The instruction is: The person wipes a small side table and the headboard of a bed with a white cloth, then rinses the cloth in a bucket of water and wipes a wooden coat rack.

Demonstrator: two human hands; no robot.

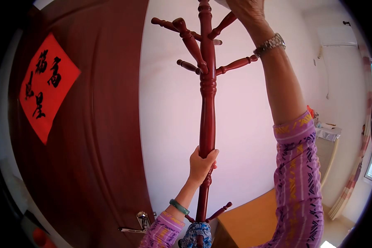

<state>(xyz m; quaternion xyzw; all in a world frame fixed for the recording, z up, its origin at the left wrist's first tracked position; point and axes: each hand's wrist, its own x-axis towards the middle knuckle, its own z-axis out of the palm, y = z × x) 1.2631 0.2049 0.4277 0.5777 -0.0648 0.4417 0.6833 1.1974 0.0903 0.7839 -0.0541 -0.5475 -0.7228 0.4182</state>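
A dark red wooden coat rack (208,120) stands upright in front of me, with turned pegs branching off its pole at several heights. My left hand (202,165), a green bangle on its wrist, is wrapped round the pole below the upper pegs. My right hand (248,9) reaches up beside the top pegs, a metal watch (270,44) on its wrist. The upper edge cuts off its fingers, and a sliver of something whitish shows beside it. Low on the rack, a blue patterned cloth item (196,235) hangs round a peg.
On the left is a dark red door (111,124) with a red paper diamond (49,87) and a metal handle (142,222). A pale wall (244,124) rises behind the rack. A light wooden tabletop (250,219) lies at lower right; a curtain (353,177) hangs at far right.
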